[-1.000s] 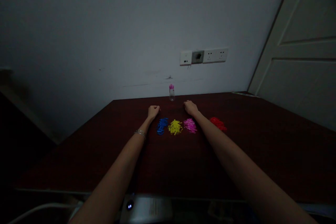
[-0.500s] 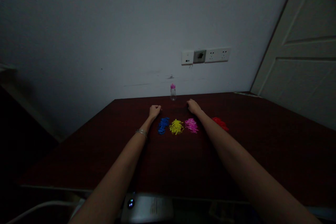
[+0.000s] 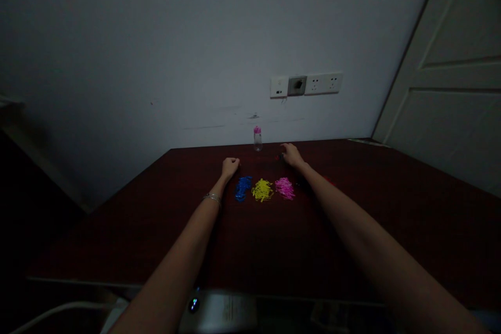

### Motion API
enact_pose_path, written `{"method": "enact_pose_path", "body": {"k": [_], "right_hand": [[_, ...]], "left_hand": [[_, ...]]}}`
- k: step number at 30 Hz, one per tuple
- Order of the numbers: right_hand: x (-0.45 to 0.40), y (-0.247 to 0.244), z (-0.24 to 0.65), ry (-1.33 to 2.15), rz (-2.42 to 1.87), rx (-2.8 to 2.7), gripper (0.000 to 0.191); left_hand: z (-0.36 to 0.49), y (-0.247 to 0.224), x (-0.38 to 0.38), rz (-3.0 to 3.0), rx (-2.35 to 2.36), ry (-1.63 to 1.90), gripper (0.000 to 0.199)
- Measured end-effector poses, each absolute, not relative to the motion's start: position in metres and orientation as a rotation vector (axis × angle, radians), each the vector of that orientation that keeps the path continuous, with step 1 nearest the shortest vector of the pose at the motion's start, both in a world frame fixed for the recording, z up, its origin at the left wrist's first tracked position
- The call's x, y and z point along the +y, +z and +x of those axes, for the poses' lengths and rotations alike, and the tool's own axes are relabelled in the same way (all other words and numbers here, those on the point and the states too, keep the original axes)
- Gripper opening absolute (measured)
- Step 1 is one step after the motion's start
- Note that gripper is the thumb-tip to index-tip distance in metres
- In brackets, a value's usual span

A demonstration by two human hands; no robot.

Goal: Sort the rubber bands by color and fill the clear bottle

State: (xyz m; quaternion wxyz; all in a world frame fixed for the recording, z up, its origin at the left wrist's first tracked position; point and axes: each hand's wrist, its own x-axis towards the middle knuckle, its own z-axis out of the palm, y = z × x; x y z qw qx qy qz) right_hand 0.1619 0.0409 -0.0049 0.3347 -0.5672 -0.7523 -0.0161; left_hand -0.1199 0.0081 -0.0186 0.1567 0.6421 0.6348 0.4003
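Small coloured pieces lie in piles on the dark red table [image 3: 156, 229]: a blue pile [image 3: 243, 188], a yellow pile [image 3: 262, 190] and a pink pile [image 3: 285, 188]. A red pile [image 3: 329, 181] is mostly hidden by my right forearm. My left hand [image 3: 230, 166] rests closed beyond the blue pile; whatever its fingers hold is too small to see. Beyond the pink pile is my right hand [image 3: 290, 153], its fingers apart, with a small dark and red thing [image 3: 279, 157] under them. A clear bottle with a pink top [image 3: 257, 139] stands upright between and beyond both hands.
Behind the table rises a pale wall [image 3: 195, 52] with sockets [image 3: 322, 83]. A panelled door [image 3: 454, 78] is at the right. Below the front edge sit a pale box-like object [image 3: 223, 313] and a white cable [image 3: 66, 305].
My right hand has opened its fingers and shifted slightly right, and the small dark and red thing now shows beside it. My right forearm covers more of the red pile. My left hand has stayed put.
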Motion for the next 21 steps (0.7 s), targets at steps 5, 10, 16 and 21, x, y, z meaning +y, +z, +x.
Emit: {"method": "enact_pose_path", "body": {"k": [5,10,16,21], "right_hand": [[0.035,0.011,0.179,0.016,-1.328,-1.837,0.033],[0.015,0.019,0.197,0.125,-1.211,-1.734,0.033],[-0.019,0.012,0.203,0.348,-1.078,-1.643,0.038],[-0.049,0.000,0.201,0.543,-0.943,-1.610,0.042]], "left_hand": [[-0.121,-0.019,0.008,1.845,1.808,1.167,0.031],[-0.121,-0.020,0.010,1.827,1.802,1.176,0.031],[-0.122,-0.020,0.010,1.828,1.787,1.189,0.030],[-0.120,-0.016,0.006,1.843,1.799,1.172,0.030]]}}
